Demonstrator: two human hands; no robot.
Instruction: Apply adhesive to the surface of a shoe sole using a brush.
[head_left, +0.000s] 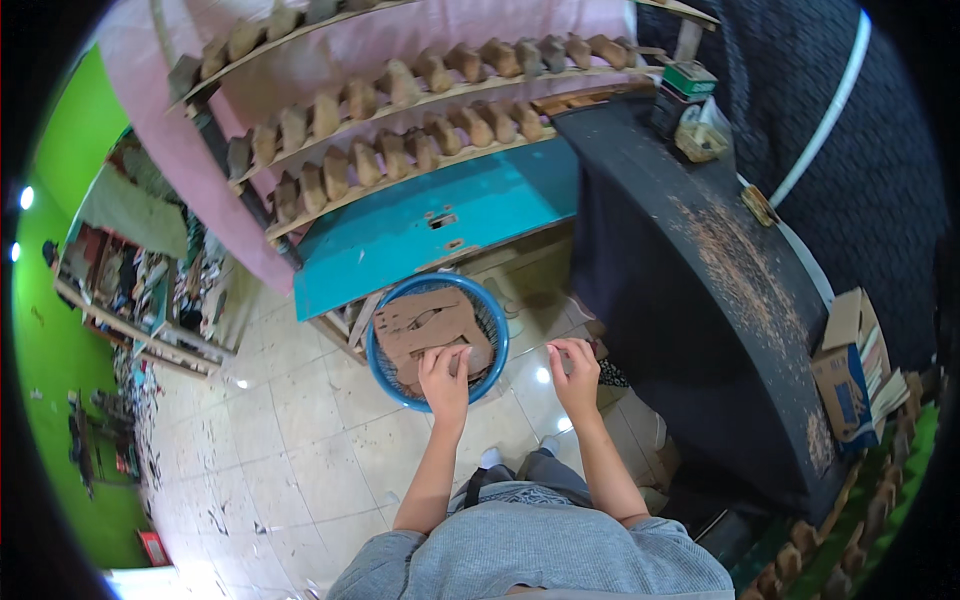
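Note:
My left hand [444, 382] is over the near rim of a round blue plastic basket [374, 365]. Its fingers are bent, with the thumb a little apart, and nothing shows in it. Inside the basket lie brown flat pieces [425, 312] with cut-out openings, stacked loosely. To the right of the basket, my right hand [577, 378] hangs in the air above the tiled floor, touching nothing. Its fingers curve toward the left, thumb slightly apart, with no object visible between them.
Wooden shoe lasts [400, 85] fill tilted racks beyond a turquoise board [500, 195]. A black-covered table [650, 180] strewn with brown scraps stands at the right, bearing an open cardboard box [842, 385]. Cluttered shelving [135, 270] is at the far left. Scraps litter the tiled floor [300, 440].

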